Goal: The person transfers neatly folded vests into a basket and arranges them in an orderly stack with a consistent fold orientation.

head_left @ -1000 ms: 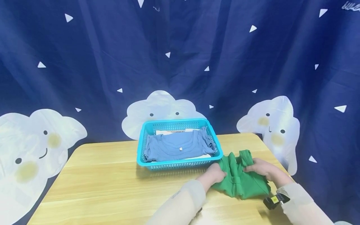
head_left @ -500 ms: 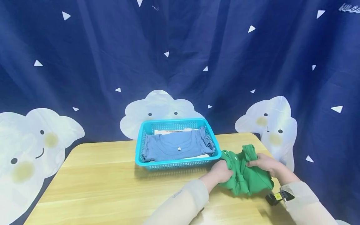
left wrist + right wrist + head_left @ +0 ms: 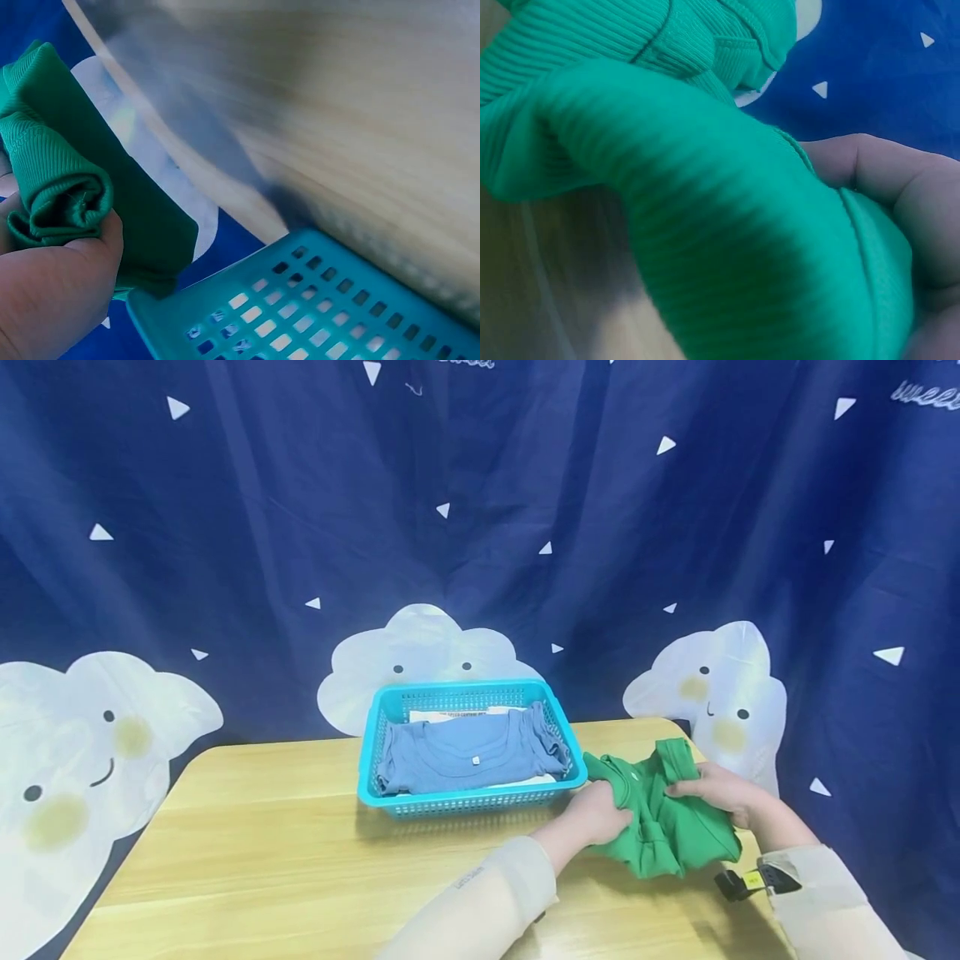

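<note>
A green ribbed garment (image 3: 660,827), bunched and folded over, is held by both hands just right of the basket. My left hand (image 3: 596,814) grips its left side; in the left wrist view, the thumb presses against a rolled ribbed edge (image 3: 67,195). My right hand (image 3: 723,793) pinches the upper right part, thumb on the near face. Seen from the right wrist, curled fingers (image 3: 930,202) hold a thick ribbed fold (image 3: 705,202). The garment's far left corner reaches the rim of the turquoise basket (image 3: 480,802).
Inside the basket lies a folded blue shirt (image 3: 472,747) on top of white cloth (image 3: 431,716). The basket stands at the back of a light wooden table (image 3: 300,860). Behind hangs a dark blue curtain (image 3: 480,527) with cloud and triangle prints.
Both hands have moved slightly right and a little away from me, carrying the green garment with them. Its lower edge has risen a bit, and the basket has stayed put.
</note>
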Available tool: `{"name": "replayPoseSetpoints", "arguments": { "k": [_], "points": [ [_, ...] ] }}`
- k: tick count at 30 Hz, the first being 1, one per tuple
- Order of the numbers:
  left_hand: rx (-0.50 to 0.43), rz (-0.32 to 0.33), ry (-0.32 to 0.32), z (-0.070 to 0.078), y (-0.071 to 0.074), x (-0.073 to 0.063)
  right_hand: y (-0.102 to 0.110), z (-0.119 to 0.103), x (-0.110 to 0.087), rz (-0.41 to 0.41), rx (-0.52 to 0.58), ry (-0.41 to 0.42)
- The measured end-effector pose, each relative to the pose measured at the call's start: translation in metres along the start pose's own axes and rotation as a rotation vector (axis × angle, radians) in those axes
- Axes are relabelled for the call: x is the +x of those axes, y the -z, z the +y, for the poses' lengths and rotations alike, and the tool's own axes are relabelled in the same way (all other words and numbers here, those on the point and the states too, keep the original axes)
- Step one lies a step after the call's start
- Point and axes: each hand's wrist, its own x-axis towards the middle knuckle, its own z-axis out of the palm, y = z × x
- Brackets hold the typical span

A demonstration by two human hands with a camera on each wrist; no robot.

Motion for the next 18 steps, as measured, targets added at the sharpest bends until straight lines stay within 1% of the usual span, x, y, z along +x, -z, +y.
{"name": "replayPoseSetpoints", "arguments": {
  "k": [3,7,9,13,18],
  "points": [
    [-0.014,-0.003,-0.011,0.002,0.004,-0.002,0.001,-0.001,0.000,-0.023,0.015,0.017],
    [-0.032,-0.005,-0.042,0.004,0.009,-0.003,0.002,-0.002,0.000,-0.034,0.025,0.025],
    [-0.030,-0.003,-0.046,0.004,0.012,-0.003,0.003,-0.004,0.000,-0.036,0.025,0.026],
    [-0.053,0.001,-0.053,0.004,0.019,-0.003,0.003,-0.012,0.001,-0.032,0.018,0.027],
    [-0.086,0.010,-0.071,0.004,0.032,-0.003,0.004,-0.023,0.002,-0.027,0.016,0.035]
  ]
}}
